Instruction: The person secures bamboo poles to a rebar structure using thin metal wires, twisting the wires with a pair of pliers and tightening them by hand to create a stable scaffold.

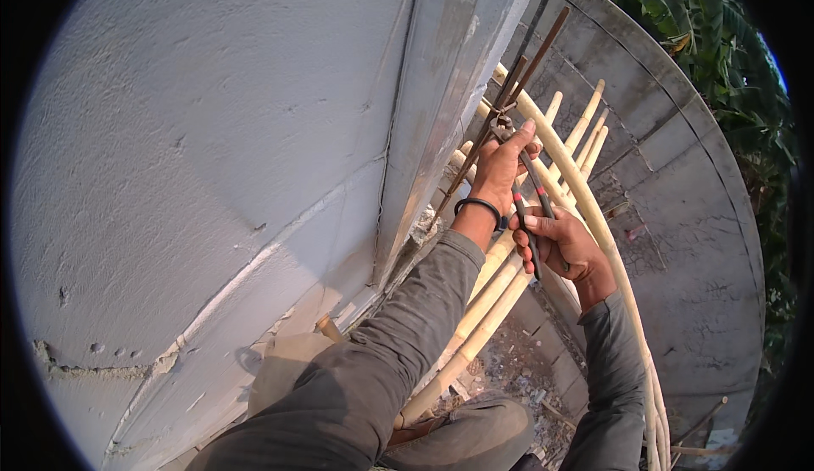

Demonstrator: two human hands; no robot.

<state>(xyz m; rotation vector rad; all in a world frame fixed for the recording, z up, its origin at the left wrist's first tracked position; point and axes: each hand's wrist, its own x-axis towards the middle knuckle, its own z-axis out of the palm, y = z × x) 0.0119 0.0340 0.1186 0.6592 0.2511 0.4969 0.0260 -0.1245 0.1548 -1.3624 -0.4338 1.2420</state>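
Observation:
A pair of pincers [541, 189] with dark handles and red bands reaches up to a cluster of rusty steel bars [534, 57] beside the wall column. My right hand [566, 246] is closed round the lower handles, which stand slightly apart. Closer to the jaws, my left hand [500, 168] is closed round the upper part of the tool, its thumb pointing up the bars. Tie wire [504, 108] loops round the bars just above the jaws. My left palm and fingers hide part of the tool, and the jaws' grip on the wire is unclear.
A grey plastered wall [212, 132] and its column [454, 72] rise close on my left. Bamboo poles [483, 323] cross below my arms, and a long one [598, 217] curves past my right hand. Rubble [509, 369] lies far below, beside a concrete wall [695, 242]. Leafy plants [721, 55] stand beyond.

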